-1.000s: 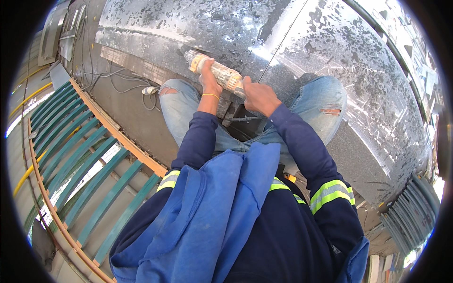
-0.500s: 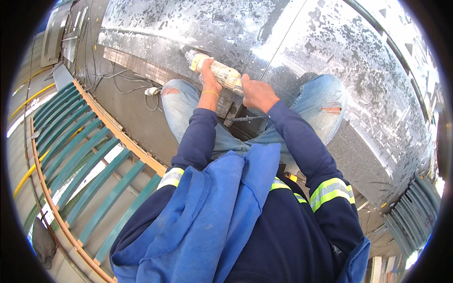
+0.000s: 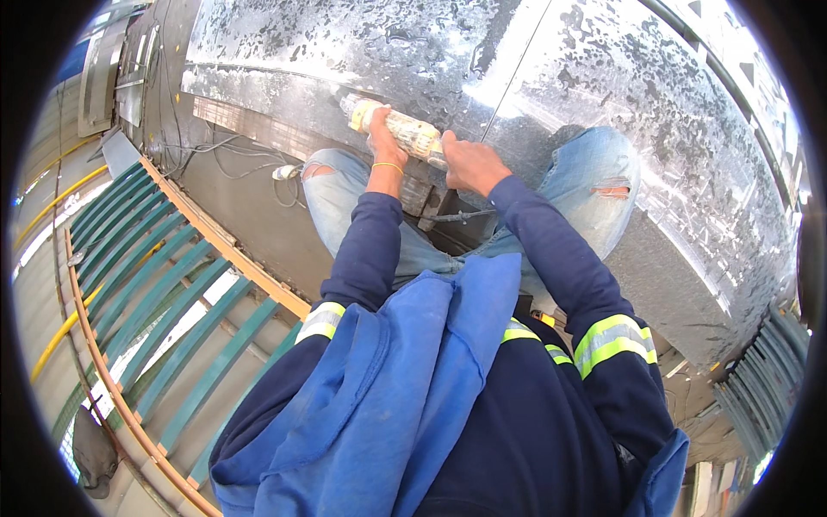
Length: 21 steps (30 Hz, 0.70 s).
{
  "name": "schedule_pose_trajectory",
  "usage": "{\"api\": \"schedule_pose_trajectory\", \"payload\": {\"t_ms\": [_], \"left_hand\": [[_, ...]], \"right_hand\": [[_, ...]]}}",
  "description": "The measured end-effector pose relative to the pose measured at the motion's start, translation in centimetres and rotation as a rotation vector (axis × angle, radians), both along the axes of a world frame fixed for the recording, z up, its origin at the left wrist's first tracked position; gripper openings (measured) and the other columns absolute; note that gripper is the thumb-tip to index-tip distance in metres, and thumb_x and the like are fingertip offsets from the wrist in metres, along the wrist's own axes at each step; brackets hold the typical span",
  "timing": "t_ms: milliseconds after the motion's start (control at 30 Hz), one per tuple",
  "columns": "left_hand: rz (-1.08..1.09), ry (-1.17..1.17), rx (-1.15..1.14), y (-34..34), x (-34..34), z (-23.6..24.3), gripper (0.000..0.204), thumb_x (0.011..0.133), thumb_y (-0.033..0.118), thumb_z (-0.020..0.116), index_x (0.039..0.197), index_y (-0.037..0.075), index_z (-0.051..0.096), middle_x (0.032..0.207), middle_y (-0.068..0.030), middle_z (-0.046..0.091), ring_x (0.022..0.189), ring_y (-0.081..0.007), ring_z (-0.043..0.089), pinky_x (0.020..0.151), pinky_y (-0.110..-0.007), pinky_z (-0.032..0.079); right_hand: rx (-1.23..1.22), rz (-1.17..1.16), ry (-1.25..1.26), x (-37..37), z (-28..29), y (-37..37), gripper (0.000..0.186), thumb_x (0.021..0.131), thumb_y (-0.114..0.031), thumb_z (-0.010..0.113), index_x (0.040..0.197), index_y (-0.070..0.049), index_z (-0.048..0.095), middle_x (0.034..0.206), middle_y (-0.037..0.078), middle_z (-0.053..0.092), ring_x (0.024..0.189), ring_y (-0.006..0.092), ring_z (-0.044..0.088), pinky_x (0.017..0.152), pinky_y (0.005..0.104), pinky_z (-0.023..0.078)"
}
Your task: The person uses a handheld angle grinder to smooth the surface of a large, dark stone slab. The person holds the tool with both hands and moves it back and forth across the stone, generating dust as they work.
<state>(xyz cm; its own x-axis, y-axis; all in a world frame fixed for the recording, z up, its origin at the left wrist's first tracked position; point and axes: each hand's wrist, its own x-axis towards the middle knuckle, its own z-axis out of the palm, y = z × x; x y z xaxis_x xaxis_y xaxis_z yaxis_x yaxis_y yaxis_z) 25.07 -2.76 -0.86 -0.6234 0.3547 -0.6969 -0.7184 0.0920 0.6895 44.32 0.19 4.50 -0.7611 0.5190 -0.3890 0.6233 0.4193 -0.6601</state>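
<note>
A worn yellow angle grinder (image 3: pixel 412 135) lies across both hands, over the near edge of a large grey stone slab (image 3: pixel 413 52). My left hand (image 3: pixel 384 145) is closed around its body near the head end. My right hand (image 3: pixel 472 164) grips the rear end, thumb on top. The grinder's head is at the slab's surface, and its disc is too unclear to make out. Dark wet-looking patches and whitish smears cover the slab. A dark cable (image 3: pixel 461 216) runs below the tool, between my knees.
Left of me lies a slatted green rack with an orange frame (image 3: pixel 215 241). Loose cables and a white connector (image 3: pixel 284 172) lie on the floor by my left knee. A thin seam divides the slab. Grey slats (image 3: pixel 762 379) stand at the right. A brown block (image 3: pixel 245 121) supports the slab's near edge.
The whole view has shifted slightly, so things sit a little further right. Both hands keep the same hold on the grinder, with hardly any movement along the slab.
</note>
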Motion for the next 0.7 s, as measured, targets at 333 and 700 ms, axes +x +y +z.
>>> {"api": "schedule_pose_trajectory", "payload": {"t_ms": [333,700], "left_hand": [[-0.009,-0.039,-0.008,-0.8,1.9,1.0,0.038,0.081,0.025,0.067,0.112,0.005,0.055,0.097,-0.0108,0.061,0.087,-0.0311,0.065,0.078,-0.05,0.056],[0.041,-0.01,0.037,-0.3,0.6,-0.3,0.041,0.077,0.022,0.07,0.11,0.001,0.056,0.091,-0.0103,0.06,0.078,-0.0285,0.065,0.069,-0.046,0.056]], "right_hand": [[0.006,0.004,-0.016,1.9,1.6,-0.5,0.039,0.07,-0.006,0.071,0.1,0.002,0.047,0.086,0.026,0.07,0.084,0.0415,0.071,0.07,0.0484,0.056],[0.026,0.013,0.004,0.6,-0.6,-0.3,0.042,0.071,-0.009,0.073,0.101,0.001,0.045,0.086,0.026,0.07,0.083,0.0426,0.07,0.07,0.0495,0.056]]}}
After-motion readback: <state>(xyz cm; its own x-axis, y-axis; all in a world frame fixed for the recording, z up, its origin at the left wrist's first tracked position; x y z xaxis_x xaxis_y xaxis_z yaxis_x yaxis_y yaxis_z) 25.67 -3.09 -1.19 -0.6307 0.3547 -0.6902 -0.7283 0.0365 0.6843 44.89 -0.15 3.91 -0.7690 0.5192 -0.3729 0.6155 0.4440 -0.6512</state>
